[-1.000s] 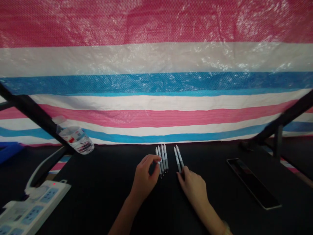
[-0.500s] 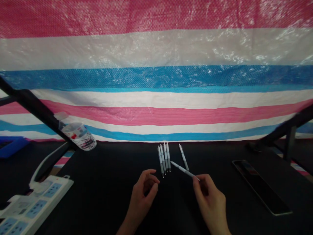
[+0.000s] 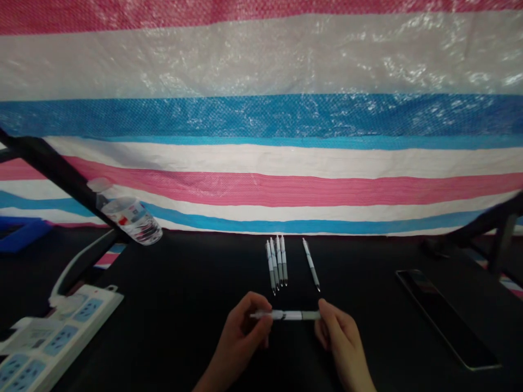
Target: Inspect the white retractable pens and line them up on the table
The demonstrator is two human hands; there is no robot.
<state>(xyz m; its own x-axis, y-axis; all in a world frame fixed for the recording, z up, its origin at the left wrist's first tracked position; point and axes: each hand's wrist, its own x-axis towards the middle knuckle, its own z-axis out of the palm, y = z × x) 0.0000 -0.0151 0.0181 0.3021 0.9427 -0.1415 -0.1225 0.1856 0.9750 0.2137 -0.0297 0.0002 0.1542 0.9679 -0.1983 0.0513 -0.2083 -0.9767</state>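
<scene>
Soft diffuse light, white glare on the creased plastic tarpaulin [image 3: 261,54], dim dark tabletop [image 3: 368,261] with faint shadows, wide-angle bowing toward the edges, slight blur along the pen [image 3: 286,314]

striped woven plastic tarp [image 3: 261,117] hanging behind table, wide pink, white and blue bands, creased, shiny in upper part. black table top [image 3: 183,272] below it. clear plastic water bottle [image 3: 128,215] tilted, cap to upper left, against dark diagonal frame bar [image 3: 53,174] at left. white power strip [image 3: 57,332] on lower-left corner of table, blue socket faces, white cord [image 3: 77,267] curving up toward bar. blue tray [image 3: 20,234] at far left, past table edge. dark flat tablet [image 3: 447,318] lying angled on table at right, pale rim. second dark frame bar [image 3: 482,228] at right edge.
</scene>
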